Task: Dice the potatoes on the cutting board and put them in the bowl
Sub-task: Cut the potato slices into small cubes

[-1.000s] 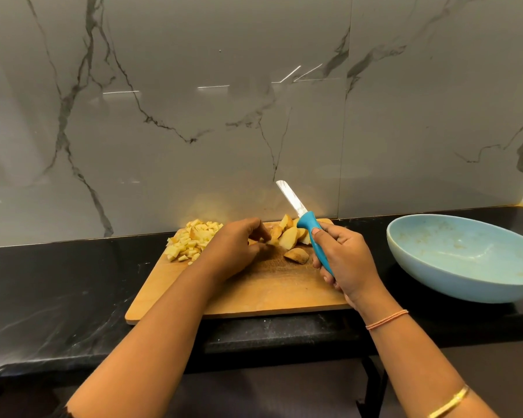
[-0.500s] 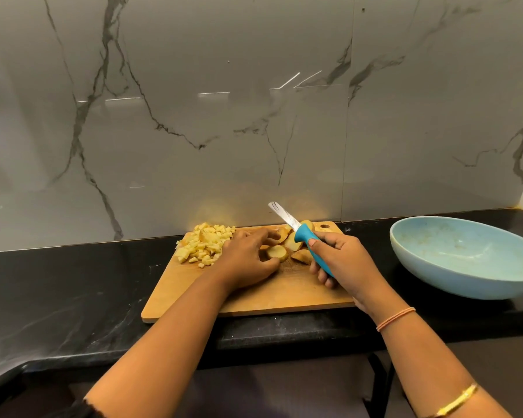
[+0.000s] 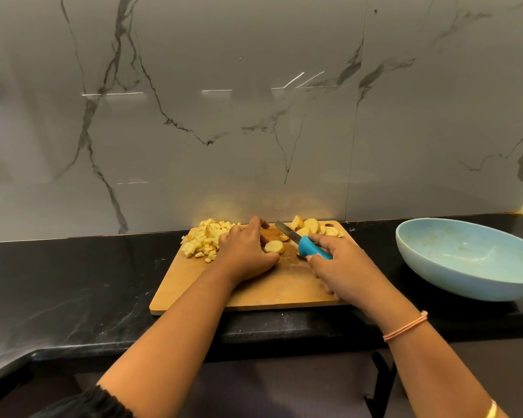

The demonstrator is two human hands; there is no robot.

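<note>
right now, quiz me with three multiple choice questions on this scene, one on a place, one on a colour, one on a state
1. Where is the diced pile? A) far left of the cutting board B) its near edge C) off the board
2. What colour is the knife handle? A) red B) blue C) black
3. How is the bowl? A) full of dice B) overturned C) upright, no dice inside

Answers: 1 A, the pile sits beside the left hand at the far left; 2 B, blue shows in the right hand; 3 C, its inside shows only smears.
</note>
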